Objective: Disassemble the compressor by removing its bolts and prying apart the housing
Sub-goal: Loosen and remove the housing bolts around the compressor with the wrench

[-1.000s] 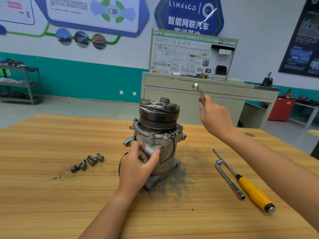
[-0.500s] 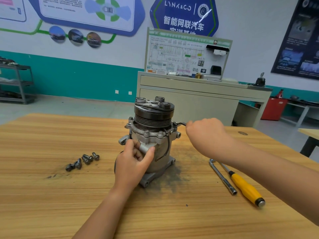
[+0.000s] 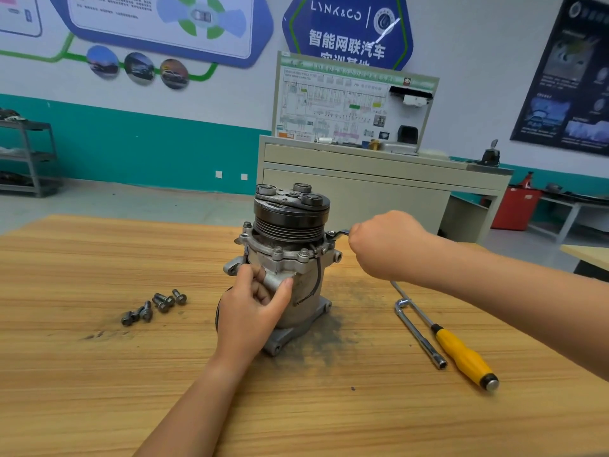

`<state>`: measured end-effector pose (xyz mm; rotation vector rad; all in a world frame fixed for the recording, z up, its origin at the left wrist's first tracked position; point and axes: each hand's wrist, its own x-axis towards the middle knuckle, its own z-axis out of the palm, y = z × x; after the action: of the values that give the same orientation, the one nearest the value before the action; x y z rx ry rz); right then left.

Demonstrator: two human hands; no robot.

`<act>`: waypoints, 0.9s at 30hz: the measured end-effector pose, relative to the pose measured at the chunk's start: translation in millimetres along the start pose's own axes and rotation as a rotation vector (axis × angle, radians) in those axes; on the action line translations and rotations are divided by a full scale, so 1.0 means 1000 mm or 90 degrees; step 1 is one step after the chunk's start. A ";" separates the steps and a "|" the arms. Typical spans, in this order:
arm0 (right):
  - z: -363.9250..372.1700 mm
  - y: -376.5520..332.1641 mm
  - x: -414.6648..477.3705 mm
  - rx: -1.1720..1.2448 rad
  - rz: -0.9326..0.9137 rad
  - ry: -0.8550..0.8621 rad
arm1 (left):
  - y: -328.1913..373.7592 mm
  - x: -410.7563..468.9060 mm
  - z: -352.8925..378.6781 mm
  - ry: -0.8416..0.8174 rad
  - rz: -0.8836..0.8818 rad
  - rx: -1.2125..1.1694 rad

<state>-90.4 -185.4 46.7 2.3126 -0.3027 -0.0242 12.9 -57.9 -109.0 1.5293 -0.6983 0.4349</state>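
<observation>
The left hand [image 3: 253, 308] is curled round a boss on the near side of the compressor [image 3: 290, 219], gripped between thumb and fingers. The right hand [image 3: 389, 245] is closed in a fist round a wrench [image 3: 339, 233]; only its tip is seen, set at the edge of the flange [image 3: 286, 257] just left of the knuckles. The compressor is stood upright on the tabletop [image 3: 99, 390] between the two hands. If the wrench is poorly seated, a bolt head could be rounded or the fist thrown against the pulley. A hard pull might also tip the housing, which is steadied by one hand only. A black wire [image 3: 317, 275] looped down the housing could be snagged. Loose bolts [image 3: 155, 306] are gathered left of the left hand. Below the right forearm a socket wrench [image 3: 418, 331] and a yellow-handled screwdriver [image 3: 461, 351] are laid side by side, apparently outside the swing.
</observation>
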 end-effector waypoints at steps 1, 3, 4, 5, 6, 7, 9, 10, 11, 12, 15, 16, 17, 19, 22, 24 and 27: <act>0.000 0.000 0.000 0.006 0.003 -0.001 | 0.000 0.000 0.000 -0.001 0.002 0.000; 0.001 0.001 -0.001 0.030 0.017 -0.008 | 0.000 0.000 0.000 0.001 0.004 0.002; 0.001 0.000 -0.003 0.039 0.026 -0.015 | 0.000 0.000 0.000 0.004 0.004 0.002; 0.000 -0.002 -0.004 0.039 0.032 -0.023 | 0.001 0.000 0.001 0.005 0.006 0.003; -0.001 -0.004 -0.006 0.025 0.034 -0.030 | 0.001 0.000 0.001 0.006 0.007 0.004; -0.003 -0.008 -0.008 0.004 0.031 -0.032 | 0.001 0.000 0.001 0.006 0.007 0.005; -0.007 -0.011 -0.010 -0.036 0.018 -0.020 | 0.000 0.000 0.001 0.005 0.002 0.006; -0.007 -0.010 -0.010 -0.051 0.008 -0.016 | 0.000 0.000 0.001 0.004 -0.002 0.006; -0.007 -0.007 -0.009 -0.059 0.002 -0.013 | 0.000 0.000 0.001 0.004 -0.005 0.005; -0.006 -0.004 -0.008 -0.059 -0.002 -0.012 | 0.000 0.000 0.001 0.004 -0.008 0.004; -0.003 0.003 -0.006 -0.026 0.002 -0.015 | 0.001 0.000 0.001 0.008 -0.004 0.000; -0.002 0.003 -0.006 -0.021 0.003 -0.013 | 0.001 0.000 0.001 0.009 -0.001 0.000; -0.001 0.002 -0.006 -0.022 0.000 -0.009 | 0.001 0.000 0.001 0.009 0.000 0.001; -0.001 -0.001 -0.006 -0.030 -0.006 0.002 | -0.001 0.000 0.001 0.007 0.001 0.003; 0.004 0.001 -0.002 -0.004 -0.008 0.013 | -0.001 0.000 0.001 0.008 0.000 0.005; 0.011 0.008 0.001 0.033 0.004 -0.006 | 0.000 0.000 0.002 0.009 0.002 0.003; 0.022 0.017 0.009 0.046 0.023 -0.043 | 0.000 0.000 0.001 0.013 0.002 0.001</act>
<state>-87.6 -214.5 43.9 2.3803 -0.3853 -0.0747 12.6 -59.2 -109.2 1.5228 -0.6854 0.4529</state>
